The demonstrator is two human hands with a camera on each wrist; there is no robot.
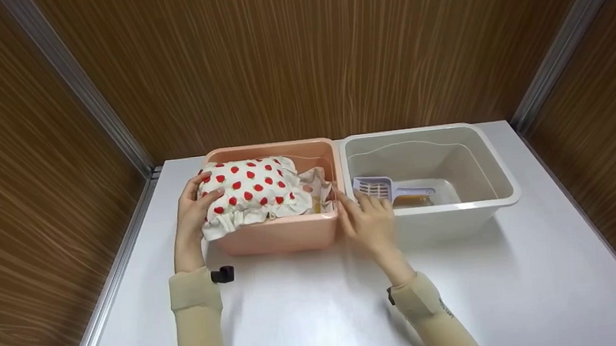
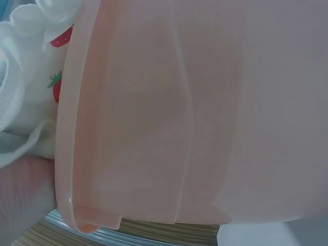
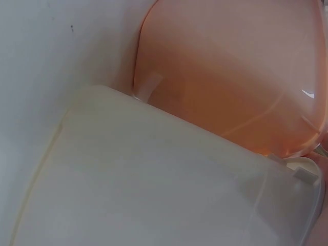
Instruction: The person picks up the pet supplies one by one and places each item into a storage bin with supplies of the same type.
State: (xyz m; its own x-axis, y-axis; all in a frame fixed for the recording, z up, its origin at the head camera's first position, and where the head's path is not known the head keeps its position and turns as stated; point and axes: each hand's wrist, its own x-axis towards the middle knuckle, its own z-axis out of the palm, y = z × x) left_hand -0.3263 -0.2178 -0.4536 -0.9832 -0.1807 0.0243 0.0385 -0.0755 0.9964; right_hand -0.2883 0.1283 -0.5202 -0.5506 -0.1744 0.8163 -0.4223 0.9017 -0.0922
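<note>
A white strawberry-print cushion [image 1: 250,183] with a ruffled edge lies over the pink bin [image 1: 277,237]. My left hand [image 1: 194,205] grips its left end, thumb on top; the ruffle hangs over the bin's front rim. Beside the cushion, a pinkish crumpled fabric [image 1: 318,186] shows inside the bin, mostly covered. My right hand [image 1: 371,220] reaches over the adjoining rims of the pink and the off-white bin [image 1: 429,221], fingers extended, one fingertip near the fabric. In the left wrist view, part of the cushion's ruffle [image 2: 31,23] shows over the pink wall.
In the off-white bin lie a lilac slotted scoop [image 1: 379,188] and a brownish object [image 1: 412,200] under its handle. Both bins stand side by side on a white table [image 1: 308,307], close to the wood-grain back panel [image 1: 298,57]. Similar panels rise at left and right.
</note>
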